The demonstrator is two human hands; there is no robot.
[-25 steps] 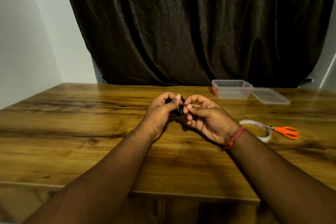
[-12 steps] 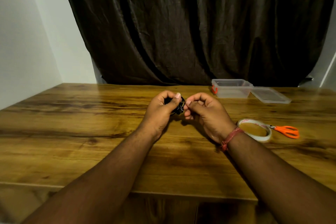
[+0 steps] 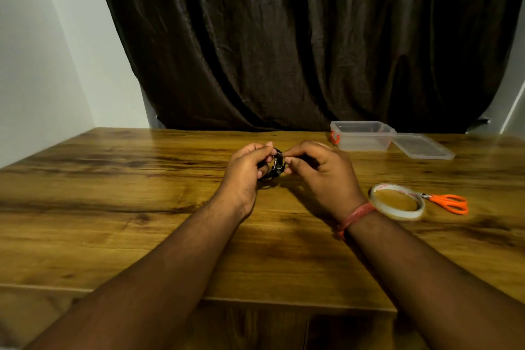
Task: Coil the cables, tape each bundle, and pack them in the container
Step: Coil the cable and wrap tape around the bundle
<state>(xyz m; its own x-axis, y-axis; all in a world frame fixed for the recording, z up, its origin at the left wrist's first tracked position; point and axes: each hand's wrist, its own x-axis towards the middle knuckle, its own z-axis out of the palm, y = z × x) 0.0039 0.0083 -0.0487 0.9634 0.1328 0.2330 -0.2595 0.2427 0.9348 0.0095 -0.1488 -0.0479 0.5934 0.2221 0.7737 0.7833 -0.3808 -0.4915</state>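
Small black coiled cable bundle (image 3: 273, 165): held above the brown wooden table (image 3: 113, 207), between both hands. Left hand (image 3: 247, 170): fingers curled round the coil. Right hand (image 3: 318, 173): fingertips pinching the coil's right side. Clear plastic rectangular container (image 3: 360, 136), flat clear lid (image 3: 422, 146) beside it: far right. Clear tape roll (image 3: 397, 202) touching orange-handled scissors (image 3: 447, 202): right, near the wrist.

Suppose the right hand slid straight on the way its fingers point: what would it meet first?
The right hand points left, so likely the small coiled black cable it already pinches, then the left hand right behind it. Depth is uncertain.
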